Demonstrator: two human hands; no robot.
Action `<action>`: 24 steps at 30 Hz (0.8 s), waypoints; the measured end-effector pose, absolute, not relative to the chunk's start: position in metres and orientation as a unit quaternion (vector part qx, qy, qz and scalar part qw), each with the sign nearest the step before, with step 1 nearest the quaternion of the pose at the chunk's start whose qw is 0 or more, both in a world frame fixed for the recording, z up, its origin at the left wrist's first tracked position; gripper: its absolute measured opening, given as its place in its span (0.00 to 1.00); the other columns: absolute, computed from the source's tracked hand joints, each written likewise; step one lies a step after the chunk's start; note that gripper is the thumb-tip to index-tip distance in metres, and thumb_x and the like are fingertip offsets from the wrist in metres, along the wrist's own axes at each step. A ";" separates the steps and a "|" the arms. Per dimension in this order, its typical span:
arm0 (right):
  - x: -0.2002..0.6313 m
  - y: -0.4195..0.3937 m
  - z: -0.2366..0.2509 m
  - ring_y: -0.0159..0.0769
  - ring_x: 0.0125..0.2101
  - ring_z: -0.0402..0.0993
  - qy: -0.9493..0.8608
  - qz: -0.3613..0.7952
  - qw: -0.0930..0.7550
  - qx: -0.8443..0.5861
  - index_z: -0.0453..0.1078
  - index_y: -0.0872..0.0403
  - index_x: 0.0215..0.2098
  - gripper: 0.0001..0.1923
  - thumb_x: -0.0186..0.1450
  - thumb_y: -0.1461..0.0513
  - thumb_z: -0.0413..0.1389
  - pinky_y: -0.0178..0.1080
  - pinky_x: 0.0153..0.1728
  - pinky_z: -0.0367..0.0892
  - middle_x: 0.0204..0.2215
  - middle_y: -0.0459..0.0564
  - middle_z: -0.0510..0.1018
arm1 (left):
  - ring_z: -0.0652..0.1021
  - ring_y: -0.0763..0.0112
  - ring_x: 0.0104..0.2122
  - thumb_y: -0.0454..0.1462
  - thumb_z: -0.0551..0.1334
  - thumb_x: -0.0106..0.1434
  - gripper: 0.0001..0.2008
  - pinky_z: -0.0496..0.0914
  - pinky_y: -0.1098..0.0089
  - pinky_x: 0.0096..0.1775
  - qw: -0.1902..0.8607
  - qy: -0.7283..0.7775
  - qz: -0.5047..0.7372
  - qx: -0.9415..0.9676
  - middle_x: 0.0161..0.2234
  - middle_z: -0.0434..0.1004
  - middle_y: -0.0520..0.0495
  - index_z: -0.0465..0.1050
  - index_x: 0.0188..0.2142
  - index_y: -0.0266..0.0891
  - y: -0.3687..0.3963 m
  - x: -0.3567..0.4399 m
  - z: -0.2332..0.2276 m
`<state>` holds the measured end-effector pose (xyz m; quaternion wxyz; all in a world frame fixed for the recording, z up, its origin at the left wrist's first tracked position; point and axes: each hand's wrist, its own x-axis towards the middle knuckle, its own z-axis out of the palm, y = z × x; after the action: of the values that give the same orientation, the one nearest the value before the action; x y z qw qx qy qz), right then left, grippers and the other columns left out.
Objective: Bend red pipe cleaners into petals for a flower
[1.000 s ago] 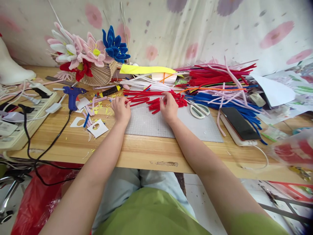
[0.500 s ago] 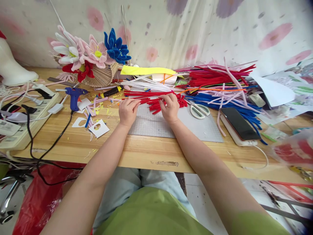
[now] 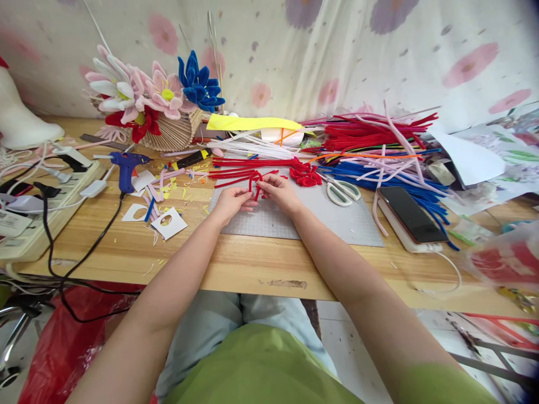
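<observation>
Between my two hands, a red pipe cleaner (image 3: 255, 178) is bent into a loop above the grey cutting mat (image 3: 332, 224). My left hand (image 3: 233, 203) pinches it from the left. On the other side my right hand (image 3: 278, 191) has its fingers closed on the same pipe cleaner. Just beyond lie straight red pipe cleaners (image 3: 236, 163). A small pile of bent red pieces (image 3: 305, 174) rests right of my right hand. Scissors with pale green handles (image 3: 342, 192) lie on the mat further right.
A blue glue gun (image 3: 126, 168) and a power strip (image 3: 76, 196) with cables are at left. Fuzzy flowers (image 3: 166, 95) stand behind. Blue pipe cleaners (image 3: 379, 177), red bundles (image 3: 374, 134) and a phone (image 3: 410, 213) on a white block occupy the right.
My hands have come closer together and nearer to me. A red pipe cleaner is now bent into a loop between them, and the bent red pile shows more clearly.
</observation>
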<state>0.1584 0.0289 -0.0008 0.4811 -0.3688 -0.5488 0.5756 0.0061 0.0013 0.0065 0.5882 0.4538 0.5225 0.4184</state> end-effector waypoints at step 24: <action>0.157 0.029 -0.005 0.22 0.17 0.59 -0.528 0.600 0.464 -0.381 0.63 0.55 0.28 0.21 0.47 0.50 0.64 0.28 0.17 0.49 0.18 0.40 0.70 | 0.70 0.81 0.18 0.31 0.70 0.46 0.07 0.72 0.73 0.26 0.639 0.520 0.357 0.441 0.25 0.78 0.46 0.74 0.25 0.31 0.000 0.000 0.011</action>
<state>0.1570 0.0291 -0.0045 0.4642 -0.3808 -0.5281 0.6005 0.0004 0.0001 0.0108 0.6385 0.4411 0.5196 0.3575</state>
